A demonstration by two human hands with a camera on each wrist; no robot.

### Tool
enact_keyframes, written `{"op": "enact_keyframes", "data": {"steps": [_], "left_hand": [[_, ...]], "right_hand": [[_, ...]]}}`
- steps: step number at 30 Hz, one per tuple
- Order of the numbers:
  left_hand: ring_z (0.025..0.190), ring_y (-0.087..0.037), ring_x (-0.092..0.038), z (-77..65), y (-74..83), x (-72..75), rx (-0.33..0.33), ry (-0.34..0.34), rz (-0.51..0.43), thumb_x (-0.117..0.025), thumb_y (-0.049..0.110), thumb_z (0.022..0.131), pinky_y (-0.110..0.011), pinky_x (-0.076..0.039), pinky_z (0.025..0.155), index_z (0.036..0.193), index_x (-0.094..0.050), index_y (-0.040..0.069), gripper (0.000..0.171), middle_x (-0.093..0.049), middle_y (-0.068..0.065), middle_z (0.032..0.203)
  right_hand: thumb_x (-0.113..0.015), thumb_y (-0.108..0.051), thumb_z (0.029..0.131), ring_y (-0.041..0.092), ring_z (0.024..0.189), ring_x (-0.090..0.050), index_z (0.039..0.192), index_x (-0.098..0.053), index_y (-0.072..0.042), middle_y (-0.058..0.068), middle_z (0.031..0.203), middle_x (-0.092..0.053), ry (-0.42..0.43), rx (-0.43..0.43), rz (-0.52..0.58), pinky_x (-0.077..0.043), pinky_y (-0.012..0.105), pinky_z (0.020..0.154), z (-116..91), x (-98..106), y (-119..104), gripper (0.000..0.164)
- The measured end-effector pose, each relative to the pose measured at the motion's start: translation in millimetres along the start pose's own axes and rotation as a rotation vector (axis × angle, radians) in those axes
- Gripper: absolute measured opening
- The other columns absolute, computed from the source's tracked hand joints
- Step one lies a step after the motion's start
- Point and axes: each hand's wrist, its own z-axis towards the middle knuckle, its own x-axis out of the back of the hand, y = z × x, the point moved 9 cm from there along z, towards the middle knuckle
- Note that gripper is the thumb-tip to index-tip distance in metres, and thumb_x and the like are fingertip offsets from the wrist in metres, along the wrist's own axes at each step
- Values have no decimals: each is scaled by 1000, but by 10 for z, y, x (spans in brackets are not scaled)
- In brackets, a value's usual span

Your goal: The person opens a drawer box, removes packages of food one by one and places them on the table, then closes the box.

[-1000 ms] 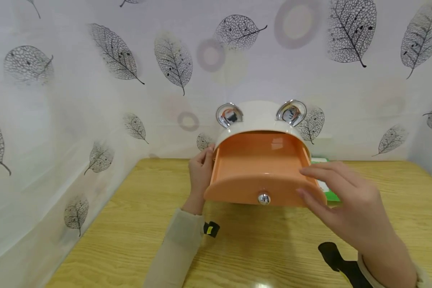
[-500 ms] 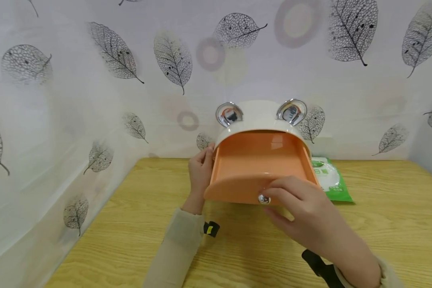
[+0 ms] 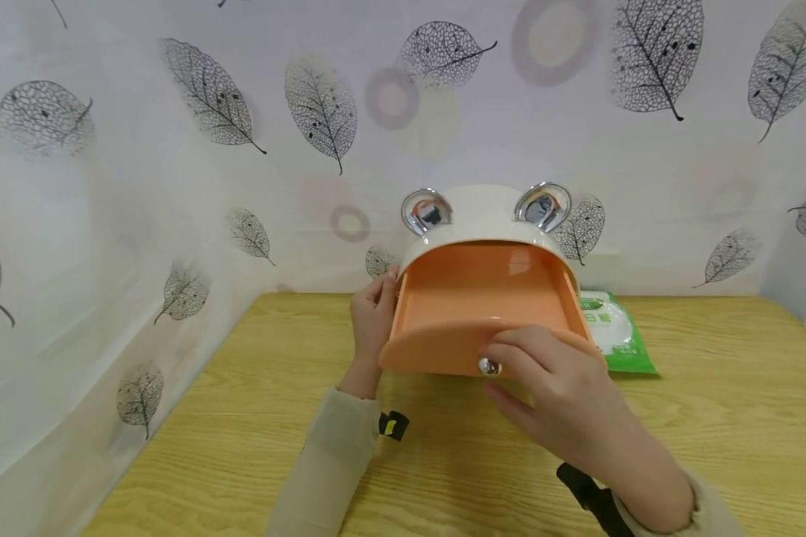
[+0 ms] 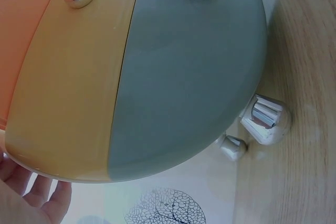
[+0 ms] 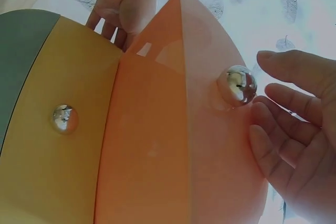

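A small white drawer cabinet with two chrome ring-shaped eyes stands on the table. Its orange top drawer is pulled out, and nothing shows inside. My left hand rests its fingers against the cabinet's left side. At the drawer's round chrome knob is my right hand. In the right wrist view its thumb stands apart from the knob, and its loosely bent fingers lie close beside the knob and drawer front. A yellow drawer and a grey-green drawer below are closed.
Behind the cabinet's right side lies a green and white plastic packet. Chrome feet carry the cabinet on the wood-grain table. A leaf-printed curtain hangs behind and to the left.
My right hand has moved left from the drawer's right edge to the knob, uncovering more of the packet. The left hand and the pulled-out drawer have stayed in place.
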Motion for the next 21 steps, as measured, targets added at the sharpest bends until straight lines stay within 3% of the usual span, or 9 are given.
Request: {"op": "enact_keyframes", "data": {"steps": [5, 9, 13, 21], "left_hand": [[78, -19, -62, 50, -167, -5, -8, 8, 3, -49, 8, 91, -18, -48, 63, 105, -61, -8, 24, -62, -17, 101], [63, -7, -57, 79, -276, -7, -10, 18, 10, -49, 13, 91, -15, -45, 53, 105, -62, -4, 25, -63, -15, 99], [63, -5, -56, 75, -312, -1, 6, 29, 5, -50, 15, 91, -14, -43, 51, 104, -63, -1, 25, -64, -13, 99], [85, -17, -61, 76, -361, -11, 57, 22, -26, -50, 14, 91, -13, -46, 58, 107, -61, -3, 26, -61, -11, 105]], "right_hand": [[-43, -26, 90, 19, 70, -57, 83, -63, -4, 5, 83, -60, 70, 14, -51, -45, 34, 70, 18, 5, 27, 31], [-45, -24, 89, 18, 66, -56, 82, -62, -2, 7, 82, -59, 102, 16, -78, -47, 30, 65, 24, -29, 74, 29], [-46, -25, 90, 21, 69, -55, 82, -62, 1, 10, 81, -59, 127, 15, -76, -47, 30, 62, 1, -78, 126, 31], [-48, -17, 88, 27, 69, -54, 81, -62, 2, 13, 79, -58, 170, 20, -134, -46, 36, 59, -77, -188, 209, 25]]}}
